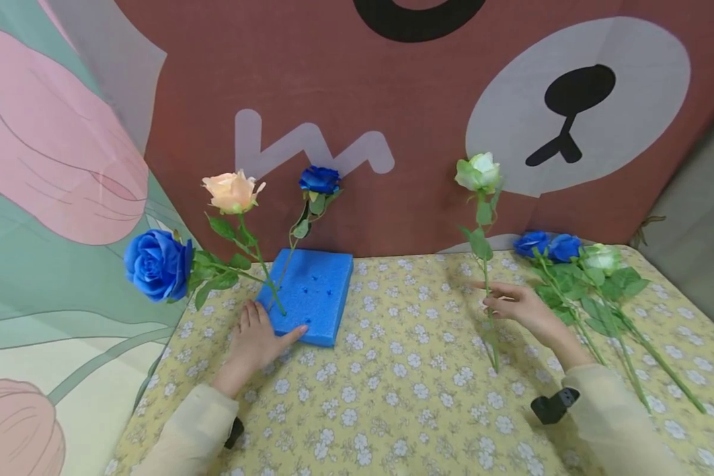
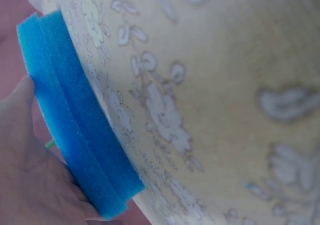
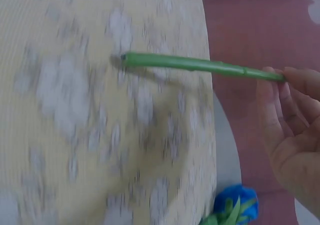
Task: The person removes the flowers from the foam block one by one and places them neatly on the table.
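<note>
A blue foam block (image 1: 318, 291) lies on the table with three artificial roses standing in it: a peach rose (image 1: 233, 193), a large blue rose (image 1: 158, 266) leaning left and a smaller blue rose (image 1: 319, 180) behind. My left hand (image 1: 258, 340) rests on the block's near left corner, fingers spread and thumb on top. In the left wrist view, that hand presses against the foam's edge (image 2: 75, 120). My right hand (image 1: 526, 311) pinches the green stem (image 3: 200, 65) of a pale green-white rose (image 1: 478, 173) between thumb and fingers. This rose is upright, bloom above the hand, apart from the block.
On the right lie more loose roses: two blue blooms (image 1: 549, 246) and a green-white bloom (image 1: 602, 258), stems pointing toward me. A yellow floral cloth (image 1: 393, 383) covers the table. Behind it hangs a brown printed backdrop (image 1: 416, 211). Small dark blue marks dot the foam's top.
</note>
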The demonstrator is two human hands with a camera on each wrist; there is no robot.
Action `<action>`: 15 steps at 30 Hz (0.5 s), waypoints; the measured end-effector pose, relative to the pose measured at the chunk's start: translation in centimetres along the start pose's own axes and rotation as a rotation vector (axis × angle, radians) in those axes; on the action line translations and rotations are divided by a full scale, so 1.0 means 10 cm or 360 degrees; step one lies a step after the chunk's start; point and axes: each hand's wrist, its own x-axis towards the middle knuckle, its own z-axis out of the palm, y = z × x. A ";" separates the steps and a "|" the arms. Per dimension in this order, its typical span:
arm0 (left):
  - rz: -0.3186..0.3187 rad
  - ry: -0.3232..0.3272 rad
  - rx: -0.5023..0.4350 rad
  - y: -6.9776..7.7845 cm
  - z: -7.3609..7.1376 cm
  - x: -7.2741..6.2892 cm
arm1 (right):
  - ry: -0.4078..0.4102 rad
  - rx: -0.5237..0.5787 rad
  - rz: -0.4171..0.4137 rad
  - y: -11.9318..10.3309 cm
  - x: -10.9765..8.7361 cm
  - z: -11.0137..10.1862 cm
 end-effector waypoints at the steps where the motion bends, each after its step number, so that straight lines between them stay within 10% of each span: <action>1: -0.0002 -0.0001 -0.0003 0.00 0.00 0.00 | 0.0005 -0.0015 0.0008 0.01 -0.02 -0.03; 15: -0.0009 -0.0026 -0.0040 -0.01 0.00 0.01 | -0.0050 -0.0126 0.0140 0.27 -0.20 -0.36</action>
